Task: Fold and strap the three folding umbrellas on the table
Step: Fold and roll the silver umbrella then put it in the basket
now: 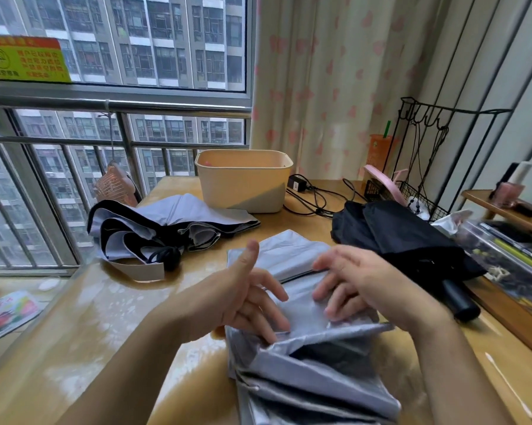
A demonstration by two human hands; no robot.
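My left hand (pixel 237 302) and right hand (pixel 366 289), fingers relaxed, pressed the silver umbrella (pixel 314 363) pleats flat at the table (pixel 105 348) near edge; next, I reckoned, it needed rolling tight.

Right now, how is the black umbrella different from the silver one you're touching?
The black umbrella is dark; the silver umbrella is shiny grey. The black umbrella lies untouched on the right; the silver umbrella has the left hand and right hand on its cloth. Both have loose fabric.

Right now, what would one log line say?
stage: folding silver fabric umbrella | left hand: touches its canopy | right hand: touches its canopy | lilac-and-black fabric umbrella: loose | black fabric umbrella: loose
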